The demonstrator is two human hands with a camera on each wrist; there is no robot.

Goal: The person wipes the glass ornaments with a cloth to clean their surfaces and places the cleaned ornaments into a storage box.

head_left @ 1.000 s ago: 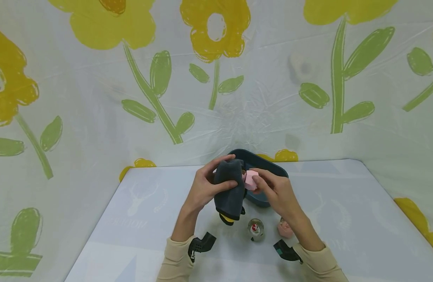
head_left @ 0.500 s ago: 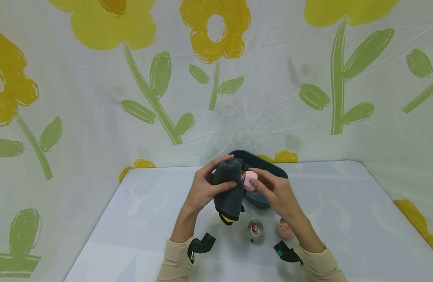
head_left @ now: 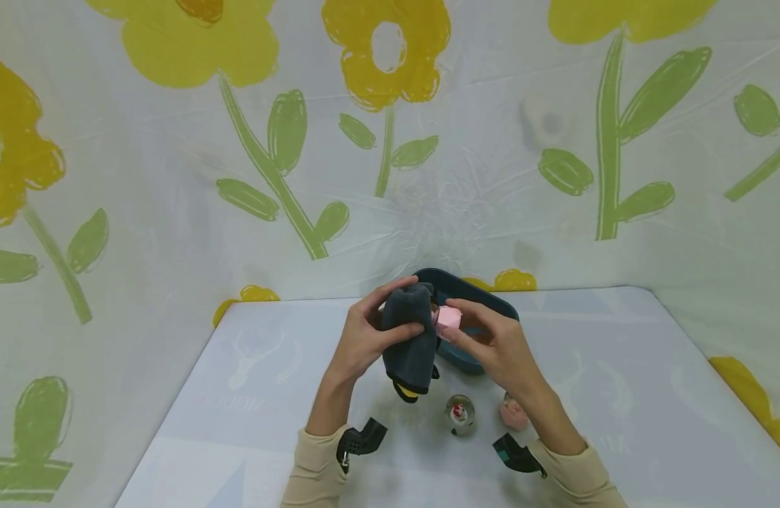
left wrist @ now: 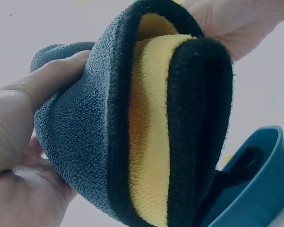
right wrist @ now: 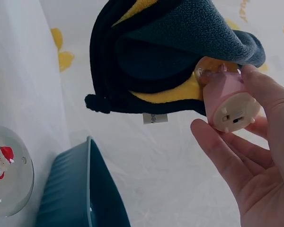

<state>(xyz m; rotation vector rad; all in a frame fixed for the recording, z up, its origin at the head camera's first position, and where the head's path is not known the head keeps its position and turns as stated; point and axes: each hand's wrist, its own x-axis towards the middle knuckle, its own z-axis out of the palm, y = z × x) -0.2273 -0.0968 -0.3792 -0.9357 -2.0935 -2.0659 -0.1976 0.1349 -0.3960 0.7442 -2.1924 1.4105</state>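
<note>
My left hand (head_left: 364, 335) grips a folded dark grey-blue cloth (head_left: 407, 349) with a yellow inner side and black edging, thumb in front. The cloth lies around the clear dome (right wrist: 209, 67) of a small snow globe, mostly covering it. With thumb and fingertips, my right hand (head_left: 501, 343) holds the globe's pink faceted base (head_left: 449, 319). In the right wrist view the cream underside (right wrist: 235, 113) with a small switch faces the camera. Both hands are raised above the table, in front of the bin.
Behind the hands stands a dark blue bin (head_left: 469, 285). On the white table (head_left: 250, 395) nearer me sit a glass globe with a red-and-white figure (head_left: 460, 415) and a pink-based object (head_left: 514, 415), partly behind my right forearm. A flowered sheet (head_left: 479, 162) hangs at the back.
The pink base has turned a little in the right fingers, and the right fingertips have shifted on it. Both hands and the cloth have drifted slightly up and left.
</note>
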